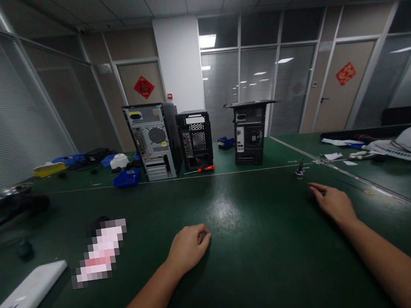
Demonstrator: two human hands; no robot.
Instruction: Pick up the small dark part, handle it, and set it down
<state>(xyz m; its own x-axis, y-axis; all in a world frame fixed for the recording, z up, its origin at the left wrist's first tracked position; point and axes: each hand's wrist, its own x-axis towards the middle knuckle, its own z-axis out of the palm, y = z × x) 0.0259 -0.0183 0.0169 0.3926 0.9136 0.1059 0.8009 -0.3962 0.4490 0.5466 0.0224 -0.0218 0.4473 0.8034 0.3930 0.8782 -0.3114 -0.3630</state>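
My left hand rests on the green tabletop, fingers curled in and thumb close to the index finger; nothing shows in it. To the right, my right hand reaches forward, low over the table, with its fingers stretched out and slightly bent. Just beyond those fingertips stands a small shiny metal object with a thin upright part; its kind is unclear. A gap appears between it and the hand. A red-handled screwdriver lies farther back, in front of a narrow black computer case.
A grey computer tower and another black case stand at the back. A blue bin sits at the grey tower's left. At left lie a white slab and a pixelated pink item. White gear lies far right.
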